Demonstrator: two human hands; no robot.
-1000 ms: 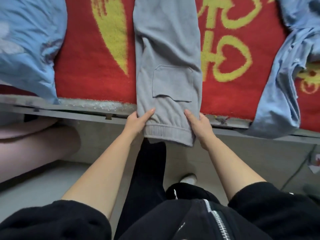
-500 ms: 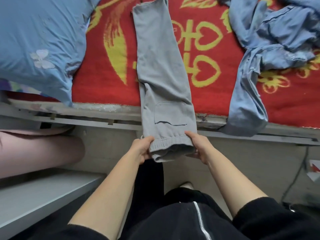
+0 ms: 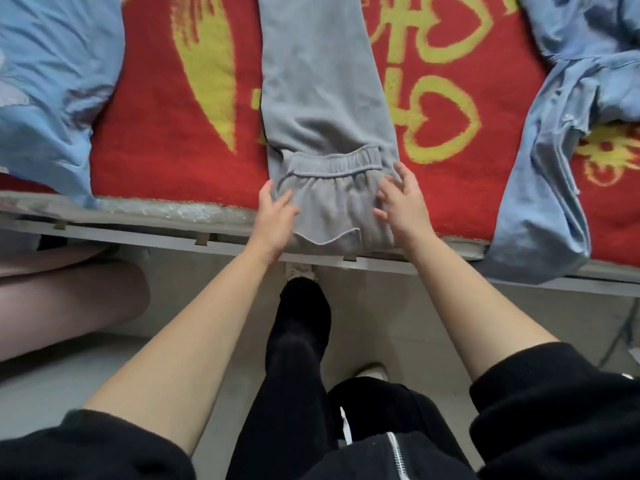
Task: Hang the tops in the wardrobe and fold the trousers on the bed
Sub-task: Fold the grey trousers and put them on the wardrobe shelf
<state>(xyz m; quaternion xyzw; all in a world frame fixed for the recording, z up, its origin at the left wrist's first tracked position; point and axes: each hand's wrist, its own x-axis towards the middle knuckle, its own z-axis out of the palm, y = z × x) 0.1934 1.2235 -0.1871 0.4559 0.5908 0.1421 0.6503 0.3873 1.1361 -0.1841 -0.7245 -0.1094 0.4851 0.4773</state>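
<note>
Trousers: the grey trousers [image 3: 322, 98] lie flat on the red blanket [image 3: 145, 140] of the bed [image 3: 121, 233], near its front edge, between a blue pillow [image 3: 52, 98] at 9 o'clock and a blue garment [image 3: 554, 168] at 3 o'clock.
Long axis: runs from 6 to 12 o'clock, straight away from the person; the far end leaves the frame at the top.
Near end: the elastic waistband [image 3: 336, 162] is turned up onto the cloth, so the fold line sits at the bed edge at 6 o'clock.
Left hand: the left hand [image 3: 275, 213] is at the flap's 9 o'clock side, fingers loose and spread, gripping nothing.
Right hand: the right hand [image 3: 403, 199] is at the 3 o'clock side, fingers splayed, holding nothing.
Nearer hand: neither; both flank the flap about evenly.
Next move, judged: a further fold towards 12 o'clock, both hands taking the folded edge.
Change: half a second ago both hands pinched the waistband as it hung off the bed edge; it is now flipped over and released.
</note>
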